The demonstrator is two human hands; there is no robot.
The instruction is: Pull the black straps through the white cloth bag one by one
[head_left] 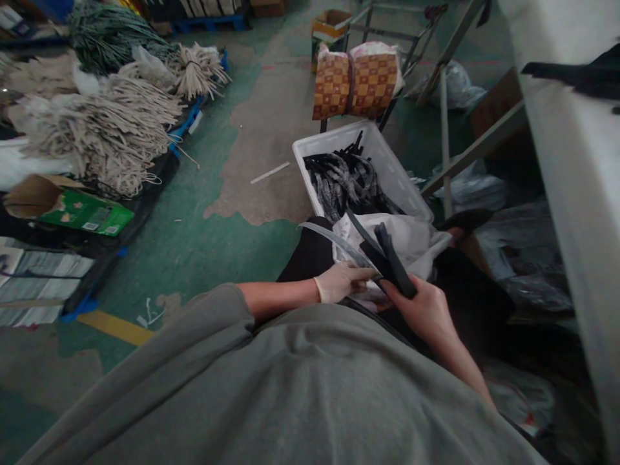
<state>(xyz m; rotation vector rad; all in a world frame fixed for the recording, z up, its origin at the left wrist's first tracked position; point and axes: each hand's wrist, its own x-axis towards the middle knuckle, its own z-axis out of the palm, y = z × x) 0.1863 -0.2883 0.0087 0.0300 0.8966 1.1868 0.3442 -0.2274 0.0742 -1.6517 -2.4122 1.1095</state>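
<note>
Black strips (393, 258) jut from fingers (393, 292) of the right hand (426, 311).

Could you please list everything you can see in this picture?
black strips: a few, black, in the right hand
clear strip: one, translucent, curving left from the left fingertips
plastic bag: one, white, on the lap
crate: one, white, floor ahead
dark strips: many, black-grey, inside the crate
checkered bundle: one, orange and cream, behind the crate
cord bundles: many, beige, heaped at left
cardboard box: one, green, floor at left
table: one, white, right edge
left hand: white glove, fingertips at the clear strip
right hand: bare, gripping the black strips
</note>
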